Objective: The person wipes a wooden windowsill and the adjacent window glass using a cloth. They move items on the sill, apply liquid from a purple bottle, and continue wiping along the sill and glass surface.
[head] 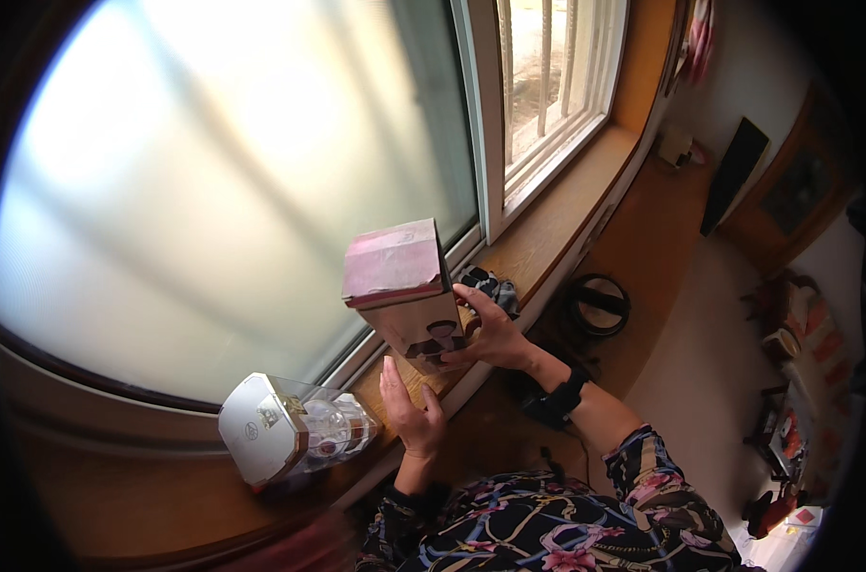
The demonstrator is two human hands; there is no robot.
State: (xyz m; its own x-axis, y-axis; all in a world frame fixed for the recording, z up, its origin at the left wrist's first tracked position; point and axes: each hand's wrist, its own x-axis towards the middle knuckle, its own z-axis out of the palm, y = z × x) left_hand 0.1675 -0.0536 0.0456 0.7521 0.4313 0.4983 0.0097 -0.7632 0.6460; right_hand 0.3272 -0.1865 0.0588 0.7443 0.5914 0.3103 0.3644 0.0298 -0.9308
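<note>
A cardboard box [404, 314] with a worn pinkish lid stands over the wooden windowsill [547, 222] in front of me; whether its base rests there I cannot tell. My right hand [496, 332] holds the box's right side, thumb low on the front and fingers along the far edge. Just below the box's lower left corner, my left hand [413, 415] is raised with its fingers apart and nothing in it. To its left is a clear plastic case [333, 429] with a silver octagonal end [261, 429]; rounded transparent items show inside.
A dark checked cloth [491, 287] lies on the sill behind the box. The frosted window pane [211, 214] borders the sill. Below, a round black-rimmed object [598, 305] rests on a brown surface. A black panel [734, 175] leans by the far wall.
</note>
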